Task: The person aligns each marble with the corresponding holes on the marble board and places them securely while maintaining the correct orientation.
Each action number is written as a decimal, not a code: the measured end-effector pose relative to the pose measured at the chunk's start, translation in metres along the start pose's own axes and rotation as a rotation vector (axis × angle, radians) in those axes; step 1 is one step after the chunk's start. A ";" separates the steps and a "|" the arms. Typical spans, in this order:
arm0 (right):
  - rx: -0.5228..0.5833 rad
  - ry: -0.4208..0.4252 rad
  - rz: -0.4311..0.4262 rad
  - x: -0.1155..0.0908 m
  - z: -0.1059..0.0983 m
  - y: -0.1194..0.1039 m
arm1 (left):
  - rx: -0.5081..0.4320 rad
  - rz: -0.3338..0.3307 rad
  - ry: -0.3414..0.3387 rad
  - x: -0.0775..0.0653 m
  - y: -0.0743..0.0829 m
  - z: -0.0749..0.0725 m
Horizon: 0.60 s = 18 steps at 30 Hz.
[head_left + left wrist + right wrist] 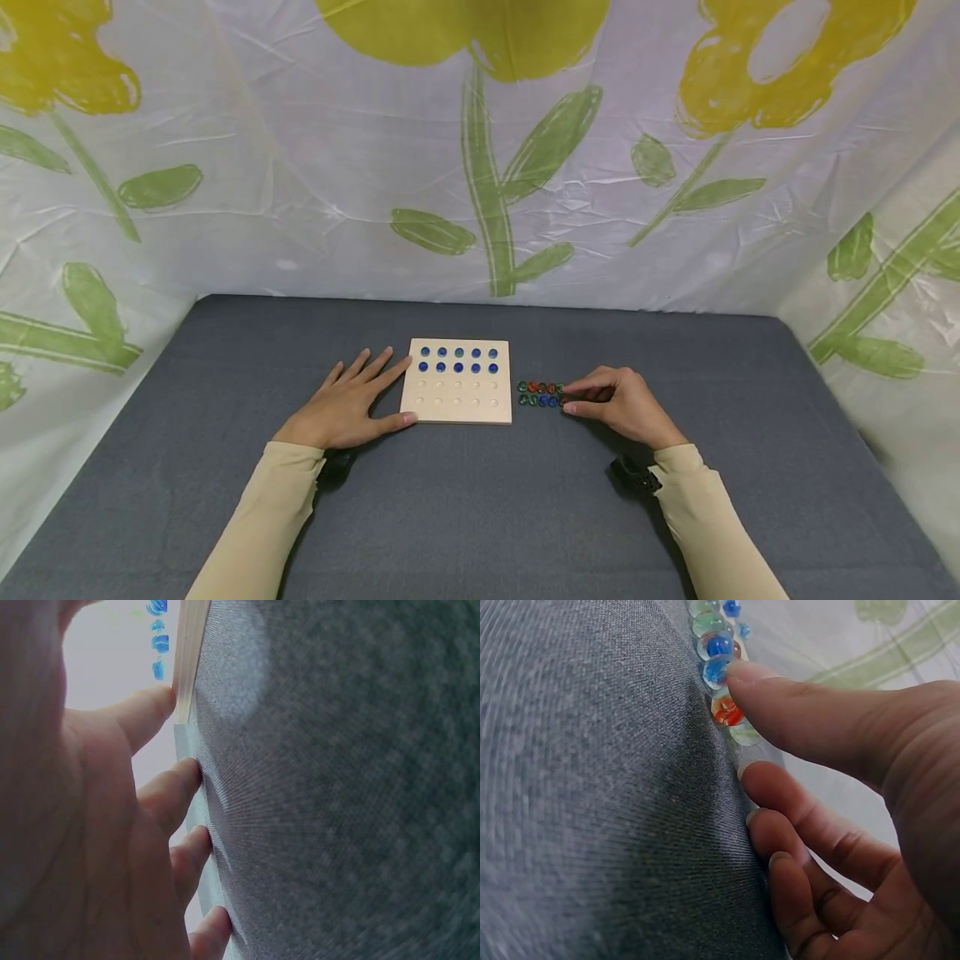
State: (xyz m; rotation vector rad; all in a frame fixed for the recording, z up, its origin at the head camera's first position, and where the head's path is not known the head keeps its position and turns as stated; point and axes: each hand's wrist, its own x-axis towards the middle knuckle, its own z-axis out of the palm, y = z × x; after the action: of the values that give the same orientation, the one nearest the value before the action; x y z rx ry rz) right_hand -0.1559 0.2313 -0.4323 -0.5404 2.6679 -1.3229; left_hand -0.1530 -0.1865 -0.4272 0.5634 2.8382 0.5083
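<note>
Board [465,413] beside the spread fingers of the left hand [345,412], loose marbles [543,401] by the fingertips of the right hand [618,406].
From the left, we see splayed fingers grasping nothing, the thumb tip at the board's near left corner and the index fingertip at its left edge. Right of those two tips, bluish marbles [458,367] sit in the board's two far rows, while the two rows nearer the thumb show pale hollows. Past the board, we find the loose marbles in two short rows on grey cloth [480,500], reaching the right fingertips. There, the thumb and bent index finger meet the rows' right end; we cannot tell whether they pinch a marble.
</note>
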 end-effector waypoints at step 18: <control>-0.045 0.021 0.001 0.003 0.006 0.000 | 0.003 0.005 -0.005 0.001 -0.001 -0.001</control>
State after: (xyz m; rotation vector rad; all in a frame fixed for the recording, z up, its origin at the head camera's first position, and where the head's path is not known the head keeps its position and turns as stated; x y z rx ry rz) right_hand -0.1571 0.2255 -0.4361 -0.5331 2.7200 -1.2786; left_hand -0.1540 -0.1871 -0.4268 0.5723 2.8336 0.5033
